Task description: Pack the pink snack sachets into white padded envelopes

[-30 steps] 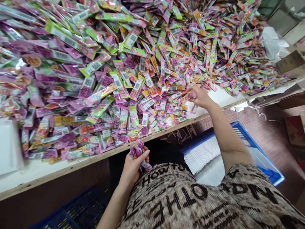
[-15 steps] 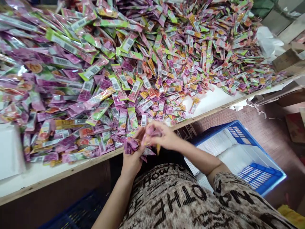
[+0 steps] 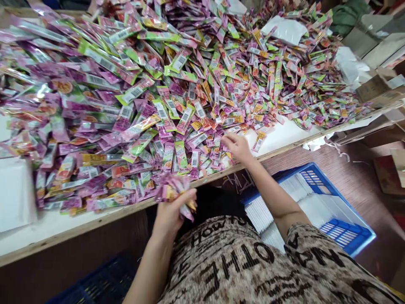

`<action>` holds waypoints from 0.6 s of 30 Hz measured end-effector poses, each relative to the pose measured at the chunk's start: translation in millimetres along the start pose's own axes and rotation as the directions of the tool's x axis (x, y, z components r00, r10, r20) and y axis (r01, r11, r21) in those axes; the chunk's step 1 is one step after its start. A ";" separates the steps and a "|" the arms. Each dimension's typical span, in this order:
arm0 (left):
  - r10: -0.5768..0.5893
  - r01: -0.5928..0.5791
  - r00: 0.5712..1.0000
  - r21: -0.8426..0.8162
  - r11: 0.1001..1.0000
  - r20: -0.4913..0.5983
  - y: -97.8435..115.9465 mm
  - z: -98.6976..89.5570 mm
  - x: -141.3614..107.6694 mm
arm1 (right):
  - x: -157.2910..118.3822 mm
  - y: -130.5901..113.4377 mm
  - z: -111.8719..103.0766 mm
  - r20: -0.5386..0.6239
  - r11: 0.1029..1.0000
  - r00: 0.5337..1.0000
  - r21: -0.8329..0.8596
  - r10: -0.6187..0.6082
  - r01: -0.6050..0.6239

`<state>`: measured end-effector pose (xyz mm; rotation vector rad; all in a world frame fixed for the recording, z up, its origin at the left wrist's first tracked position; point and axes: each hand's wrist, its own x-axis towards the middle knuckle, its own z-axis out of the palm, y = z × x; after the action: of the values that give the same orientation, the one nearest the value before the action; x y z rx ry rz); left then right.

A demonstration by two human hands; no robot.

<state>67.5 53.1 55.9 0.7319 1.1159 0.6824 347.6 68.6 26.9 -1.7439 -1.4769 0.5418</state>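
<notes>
My left hand [image 3: 167, 217] is closed around a bunch of small stick sachets [image 3: 173, 191], held just off the table's front edge. Purple, pink and yellow wrappers stick out past its thumb and fingers. My right hand [image 3: 238, 148] reaches over the front edge, its fingers stretched onto the near side of the sachet pile [image 3: 186, 101]. Its fingertips meet the pink and purple sachets there, and no sachet shows inside that hand. Many sachets in the pile carry barcodes and green ends.
The white table [image 3: 19, 242] has a wooden front edge. White sheets or flat packs [image 3: 15, 194] stand at its left. A white packet [image 3: 284, 29] lies on the pile's far side. On the floor, right, a blue crate [image 3: 357, 236] holds white flat packs. Cardboard boxes [image 3: 376, 88] stand far right.
My right hand has left the bunch and moved forward and right to the pile. My left hand keeps the bunch, slightly lower. A white packet now shows on the pile's far side.
</notes>
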 end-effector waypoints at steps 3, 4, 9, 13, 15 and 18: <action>0.101 -0.106 0.993 -0.107 0.989 -0.057 18.1 -39.5 19.1 | 15.6 49.7 -41.0 -0.108 0.916 0.994 -0.397 0.019 -0.061; 0.136 -0.141 0.990 -0.174 0.975 -0.045 23.9 -53.4 26.0 | 18.3 61.7 -48.5 -0.070 0.886 0.998 -0.462 -0.005 -0.028; 0.282 -0.251 0.959 -0.514 0.820 -0.019 38.0 -95.6 44.7 | 22.8 78.2 -71.7 -0.196 0.963 0.973 -0.261 -0.120 0.067; 0.269 -0.215 0.963 -0.563 0.798 0.013 33.7 -97.2 43.1 | 17.3 76.2 -109.2 -0.518 0.945 0.826 -0.091 0.224 -0.313; 0.245 -0.186 0.969 -0.564 0.804 0.030 32.6 -96.1 42.9 | 11.5 81.4 -121.9 -0.579 0.870 0.745 -0.118 0.331 -0.478; 0.261 -0.177 0.964 -0.614 0.769 0.050 33.5 -96.4 44.2 | 2.6 95.1 -121.2 -0.555 0.730 0.678 -0.174 0.482 -0.661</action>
<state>-14.9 124.3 33.6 0.3404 0.6233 1.1111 497.8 34.2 27.5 -2.4548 -0.6576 0.1072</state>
